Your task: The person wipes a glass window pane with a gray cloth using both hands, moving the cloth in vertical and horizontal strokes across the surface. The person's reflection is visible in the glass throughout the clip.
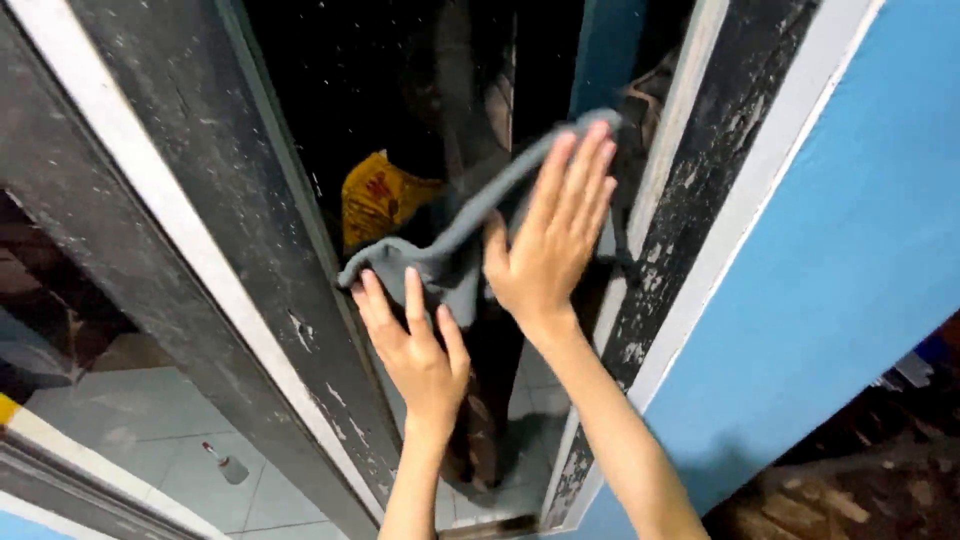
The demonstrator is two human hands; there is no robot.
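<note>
A grey cloth (455, 240) is spread against a dark glass pane (390, 90) set in a worn black frame. My right hand (550, 235) lies flat on the cloth's upper part, fingers together and pointing up. My left hand (415, 350) presses lower down, its fingertips on the cloth's bottom left corner. The pane reflects a dim figure with a yellow patch (375, 200).
The left black frame post (210, 230) with a white strip runs diagonally down. The right post (690, 200) has peeling paint and meets a blue wall (850, 260). Pale floor tiles (160, 430) lie below left, with a small object (228, 466) on them.
</note>
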